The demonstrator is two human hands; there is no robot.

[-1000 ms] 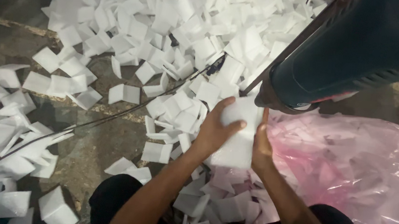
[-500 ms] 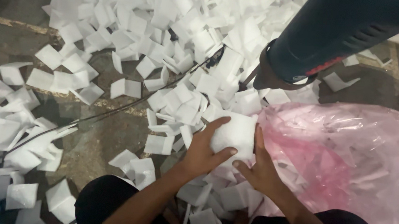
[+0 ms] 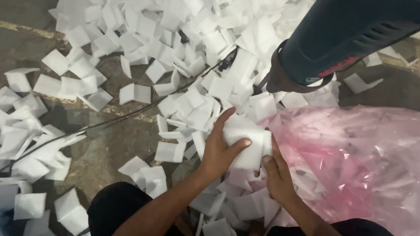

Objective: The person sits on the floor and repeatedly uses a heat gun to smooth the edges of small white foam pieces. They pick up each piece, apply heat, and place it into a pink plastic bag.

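Observation:
Both my hands grip one stack of white foam squares (image 3: 246,140) just above the floor. My left hand (image 3: 219,151) wraps the stack's left side, thumb across its front. My right hand (image 3: 275,173) presses its right edge. The stack sits at the mouth of a pink clear plastic bag (image 3: 362,166) that has more white pieces inside. Loose white foam squares (image 3: 176,28) lie heaped over the concrete floor all around.
A dark blue power tool body (image 3: 341,33) hangs in from the upper right, close above the stack. A thin black cable (image 3: 107,122) runs diagonally across the floor (image 3: 10,42) from lower left. My black-clad knees (image 3: 126,215) are at the bottom.
My hands and the foam stack have shifted down and slightly right toward the bag's mouth. The blue tool has moved up and right in view.

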